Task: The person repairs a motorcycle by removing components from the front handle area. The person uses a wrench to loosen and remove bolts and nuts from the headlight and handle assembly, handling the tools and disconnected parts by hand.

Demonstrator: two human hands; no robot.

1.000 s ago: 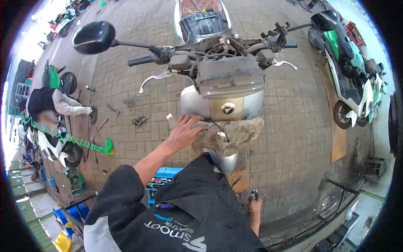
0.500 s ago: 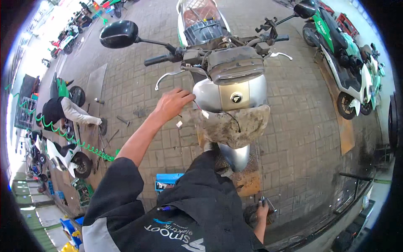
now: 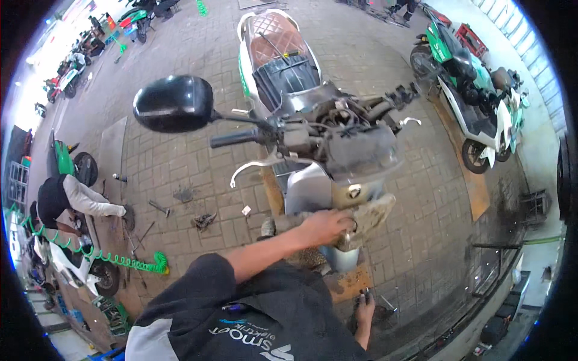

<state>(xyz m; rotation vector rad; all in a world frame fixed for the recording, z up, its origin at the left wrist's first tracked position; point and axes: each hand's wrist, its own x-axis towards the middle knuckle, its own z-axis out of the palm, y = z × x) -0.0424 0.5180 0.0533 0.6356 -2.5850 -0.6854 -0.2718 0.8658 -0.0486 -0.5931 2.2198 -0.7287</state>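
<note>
A silver scooter front point(image 3: 307, 195) with a gold middle stripe stands before me, its handlebar assembly point(image 3: 331, 126) exposed above it. My left hand point(image 3: 328, 225) is on the dirty plastic panel point(image 3: 376, 213) below the front, fingers curled and blurred; what they grip is unclear. My right hand point(image 3: 365, 308), low at right near the floor mat point(image 3: 351, 283), is closed round a small dark object too small to name. A metal mirror stalk carries a black mirror point(image 3: 171, 102) at upper left.
A co-worker point(image 3: 72, 204) bends over a scooter point(image 3: 90, 271) at left, beside a coiled green hose point(image 3: 144, 262). Loose tools point(image 3: 159, 209) lie on the paving. A green-white scooter point(image 3: 481, 132) stands at right. A metal frame point(image 3: 500, 246) edges the lower right.
My left hand has moved right and down from the panel's left side onto its middle. The scooter's front now appears turned, with the left mirror nearer and lower in view.
</note>
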